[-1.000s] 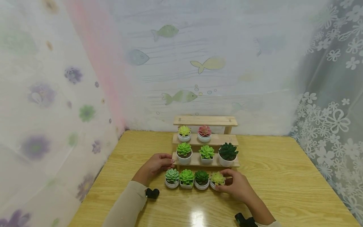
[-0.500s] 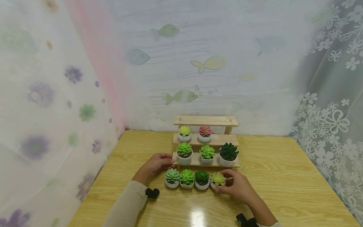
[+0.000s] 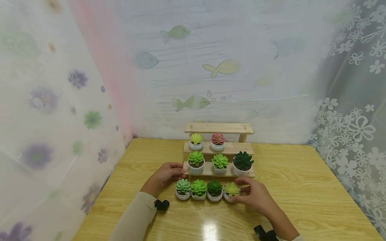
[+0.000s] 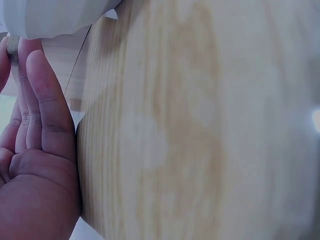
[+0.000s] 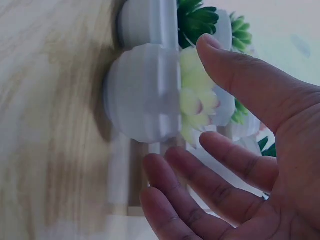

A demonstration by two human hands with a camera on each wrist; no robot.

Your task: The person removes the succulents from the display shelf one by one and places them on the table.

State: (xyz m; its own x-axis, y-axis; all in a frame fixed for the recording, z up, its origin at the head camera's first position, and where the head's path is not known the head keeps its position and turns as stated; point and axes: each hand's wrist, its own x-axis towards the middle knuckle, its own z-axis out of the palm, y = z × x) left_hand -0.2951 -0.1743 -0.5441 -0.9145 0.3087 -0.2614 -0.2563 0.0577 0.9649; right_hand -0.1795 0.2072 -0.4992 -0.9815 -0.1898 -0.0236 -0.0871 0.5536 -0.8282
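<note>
In the head view my left hand pinches the left end of the lowest board of a stepped wooden plant stand. The left wrist view shows the board end between thumb and fingers. My right hand is beside a yellow-green potted succulent, the rightmost of a front row on the table. In the right wrist view its thumb and fingers are spread, with a gap to the white pot. Left of it in the row stand a dark green succulent, a bright green one and a pale bluish-green one.
The lowest board bears a light green succulent, a smaller one and a dark green one. On the middle board are a yellow and a red succulent. Patterned curtains surround the wooden table.
My right hand has eased slightly to the right, its fingers opening away from the yellow-green succulent's pot. The left hand and the plants stay where they were.
</note>
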